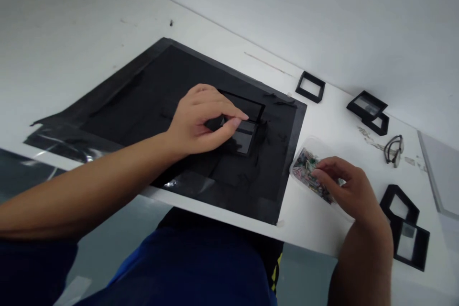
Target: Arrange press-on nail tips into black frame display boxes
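Note:
My left hand (204, 119) is over a black rectangular frame (261, 114) with a glossy panel (242, 141), which lies on a black mat (143, 91). Thumb and index fingertips meet in a pinch; anything between them is too small to make out. Part of the frame is hidden behind this hand. My right hand (346, 184) reaches into a clear plastic tub (311, 143) of small mixed-colour pieces (308, 169). Its thumb and index finger are pinched together among the pieces, and what they hold cannot be made out.
Beyond the tub, a black frame (303, 91) lies near the wall, with two overlapping frames (383, 122) to its right. Eyeglasses (393, 150) rest on the white table (322, 258). More black frames (423, 248) lie right of my right forearm. A white panel (441, 172) is at the far right.

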Action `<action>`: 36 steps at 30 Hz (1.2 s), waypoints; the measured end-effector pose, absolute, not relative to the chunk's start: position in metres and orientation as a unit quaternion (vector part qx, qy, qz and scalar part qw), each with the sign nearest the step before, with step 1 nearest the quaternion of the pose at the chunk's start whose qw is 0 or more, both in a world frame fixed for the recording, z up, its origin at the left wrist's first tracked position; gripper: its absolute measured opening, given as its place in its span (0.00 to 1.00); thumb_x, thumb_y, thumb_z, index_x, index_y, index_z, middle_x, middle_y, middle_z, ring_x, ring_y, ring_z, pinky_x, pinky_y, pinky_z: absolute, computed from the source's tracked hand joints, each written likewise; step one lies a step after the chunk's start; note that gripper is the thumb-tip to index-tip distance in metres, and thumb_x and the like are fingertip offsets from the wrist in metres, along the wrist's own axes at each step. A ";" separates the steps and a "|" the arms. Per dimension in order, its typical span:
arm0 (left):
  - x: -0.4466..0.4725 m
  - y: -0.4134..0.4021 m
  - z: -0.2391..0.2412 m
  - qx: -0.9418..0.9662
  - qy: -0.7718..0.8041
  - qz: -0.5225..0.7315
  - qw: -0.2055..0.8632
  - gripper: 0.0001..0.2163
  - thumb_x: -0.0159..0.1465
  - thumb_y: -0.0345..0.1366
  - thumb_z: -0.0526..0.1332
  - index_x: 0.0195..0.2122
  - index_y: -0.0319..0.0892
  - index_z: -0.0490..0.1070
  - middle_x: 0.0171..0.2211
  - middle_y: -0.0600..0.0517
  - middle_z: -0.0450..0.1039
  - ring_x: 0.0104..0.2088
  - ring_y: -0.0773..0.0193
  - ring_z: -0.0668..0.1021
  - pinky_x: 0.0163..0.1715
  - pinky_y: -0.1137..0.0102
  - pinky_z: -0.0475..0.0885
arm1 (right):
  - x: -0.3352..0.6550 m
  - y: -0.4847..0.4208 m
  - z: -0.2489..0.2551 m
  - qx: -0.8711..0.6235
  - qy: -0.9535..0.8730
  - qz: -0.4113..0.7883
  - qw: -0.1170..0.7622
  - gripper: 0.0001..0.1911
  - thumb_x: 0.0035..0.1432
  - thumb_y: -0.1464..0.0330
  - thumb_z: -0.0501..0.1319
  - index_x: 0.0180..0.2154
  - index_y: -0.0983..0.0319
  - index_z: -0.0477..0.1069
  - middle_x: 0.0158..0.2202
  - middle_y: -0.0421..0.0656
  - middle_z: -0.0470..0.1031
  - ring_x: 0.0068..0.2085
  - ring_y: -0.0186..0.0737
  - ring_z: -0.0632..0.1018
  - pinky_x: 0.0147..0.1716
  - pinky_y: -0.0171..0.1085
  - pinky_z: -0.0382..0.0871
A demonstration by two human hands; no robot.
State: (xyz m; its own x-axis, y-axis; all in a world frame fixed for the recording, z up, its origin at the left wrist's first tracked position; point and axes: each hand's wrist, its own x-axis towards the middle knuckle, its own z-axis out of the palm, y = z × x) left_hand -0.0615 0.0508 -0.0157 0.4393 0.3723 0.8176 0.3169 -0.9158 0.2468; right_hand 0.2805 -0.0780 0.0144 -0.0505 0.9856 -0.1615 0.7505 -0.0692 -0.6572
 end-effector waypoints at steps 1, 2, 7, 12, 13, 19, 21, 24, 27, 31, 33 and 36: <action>-0.061 0.049 -0.015 0.839 0.214 0.498 0.043 0.07 0.61 0.27 0.63 0.39 0.42 0.77 0.30 0.54 0.79 0.30 0.69 0.77 0.39 0.65 0.70 | 0.281 -0.079 0.015 -0.656 -0.652 0.324 0.200 0.13 0.63 0.56 0.64 0.41 0.58 0.74 0.30 0.42 0.77 0.30 0.38 0.77 0.24 0.33 0.66; -0.060 0.046 -0.015 0.833 0.220 0.504 0.056 0.07 0.62 0.27 0.63 0.39 0.43 0.77 0.29 0.54 0.78 0.29 0.69 0.77 0.38 0.66 0.70 | 0.282 -0.080 0.015 -0.649 -0.648 0.340 0.207 0.13 0.63 0.56 0.64 0.41 0.58 0.74 0.30 0.42 0.77 0.31 0.39 0.78 0.23 0.33 0.67; -0.049 0.035 -0.012 0.833 0.187 0.516 0.062 0.05 0.61 0.29 0.64 0.37 0.44 0.77 0.27 0.55 0.74 0.26 0.71 0.75 0.31 0.71 0.69 | 0.284 -0.085 0.018 -0.606 -0.644 0.381 0.269 0.10 0.63 0.60 0.65 0.41 0.58 0.71 0.31 0.42 0.76 0.30 0.38 0.78 0.26 0.34 0.73; -0.048 0.034 -0.012 0.851 0.159 0.497 0.053 0.06 0.59 0.29 0.65 0.37 0.44 0.77 0.29 0.54 0.77 0.29 0.69 0.78 0.35 0.71 0.71 | 0.285 -0.086 0.017 -0.579 -0.654 0.380 0.305 0.08 0.63 0.63 0.65 0.38 0.58 0.69 0.33 0.42 0.75 0.31 0.35 0.75 0.26 0.33 0.72; -0.049 0.034 -0.012 0.851 0.160 0.497 0.052 0.06 0.59 0.28 0.64 0.37 0.44 0.77 0.29 0.54 0.77 0.29 0.69 0.78 0.36 0.71 0.71 | 0.286 -0.086 0.016 -0.577 -0.650 0.384 0.312 0.07 0.63 0.63 0.65 0.38 0.58 0.69 0.33 0.42 0.75 0.30 0.34 0.74 0.26 0.33 0.71; -0.052 0.032 -0.009 0.855 0.198 0.478 0.041 0.06 0.59 0.30 0.63 0.35 0.48 0.77 0.30 0.58 0.80 0.28 0.70 0.78 0.44 0.67 0.69 | 0.292 -0.085 0.013 -0.573 -0.643 0.371 0.347 0.07 0.62 0.65 0.66 0.37 0.59 0.70 0.30 0.39 0.72 0.28 0.33 0.72 0.24 0.32 0.69; -0.052 0.030 -0.007 0.863 0.203 0.460 0.049 0.06 0.59 0.31 0.63 0.35 0.48 0.77 0.30 0.59 0.81 0.28 0.71 0.78 0.45 0.66 0.68 | 0.293 -0.085 0.014 -0.585 -0.638 0.347 0.361 0.07 0.60 0.66 0.68 0.37 0.59 0.71 0.30 0.40 0.73 0.27 0.33 0.73 0.25 0.32 0.70; -0.052 0.029 -0.005 0.874 0.199 0.440 0.058 0.06 0.60 0.30 0.63 0.36 0.48 0.77 0.30 0.59 0.81 0.27 0.71 0.78 0.46 0.66 0.67 | 0.294 -0.085 0.016 -0.588 -0.623 0.325 0.401 0.07 0.58 0.68 0.69 0.36 0.59 0.72 0.29 0.39 0.73 0.26 0.32 0.72 0.23 0.32 0.69; -0.052 0.029 -0.005 0.876 0.193 0.438 0.059 0.06 0.60 0.30 0.63 0.36 0.48 0.77 0.30 0.59 0.81 0.27 0.71 0.78 0.47 0.66 0.68 | 0.293 -0.087 0.019 -0.534 -0.612 0.371 0.450 0.03 0.61 0.68 0.66 0.37 0.58 0.72 0.27 0.40 0.73 0.26 0.33 0.72 0.23 0.33 0.68; -0.051 0.029 -0.007 0.877 0.187 0.439 0.058 0.07 0.60 0.30 0.63 0.37 0.48 0.76 0.29 0.59 0.80 0.27 0.71 0.77 0.47 0.66 0.68 | 0.291 -0.089 0.025 -0.445 -0.603 0.459 0.476 0.04 0.66 0.66 0.60 0.39 0.58 0.73 0.26 0.40 0.70 0.26 0.35 0.72 0.23 0.36 0.66; -0.051 0.028 -0.007 0.878 0.182 0.438 0.056 0.07 0.60 0.30 0.63 0.37 0.48 0.76 0.29 0.59 0.80 0.27 0.71 0.77 0.47 0.66 0.68 | 0.288 -0.090 0.028 -0.423 -0.603 0.482 0.475 0.06 0.68 0.66 0.58 0.39 0.58 0.73 0.25 0.40 0.69 0.26 0.36 0.72 0.24 0.37 0.67; -0.051 0.027 -0.007 0.879 0.181 0.436 0.060 0.06 0.60 0.31 0.63 0.37 0.49 0.77 0.29 0.60 0.80 0.27 0.72 0.77 0.47 0.67 0.68 | 0.281 -0.092 0.032 -0.411 -0.605 0.497 0.467 0.08 0.69 0.65 0.56 0.39 0.57 0.73 0.25 0.40 0.69 0.26 0.37 0.72 0.26 0.39 0.68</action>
